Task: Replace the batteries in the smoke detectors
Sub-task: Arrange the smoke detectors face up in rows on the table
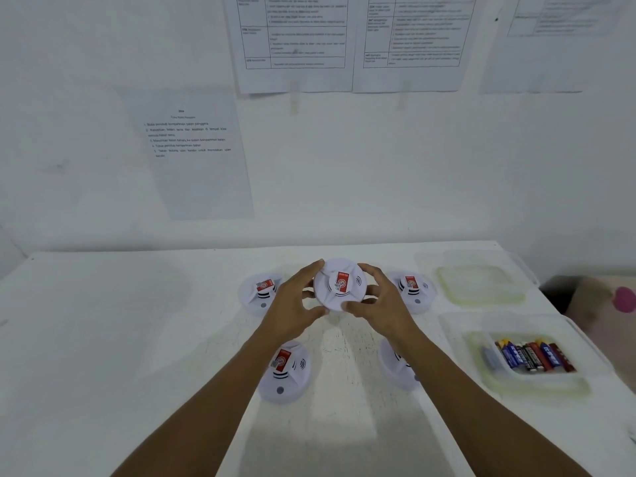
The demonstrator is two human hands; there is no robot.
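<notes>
2 grips, left hand (296, 299) and right hand (382, 301), clasp 1 smoke detector (339, 287); near tub (537, 385) holds mixed batteries (533, 354).

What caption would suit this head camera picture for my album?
The left hand and right hand grip a smoke detector, four more around it on the white table, batteries in a tub.

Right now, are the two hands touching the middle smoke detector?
Touching. The head view shows the left hand and the right hand curled round the rim of the middle smoke detector, with their fingertips on its white edge.
</notes>
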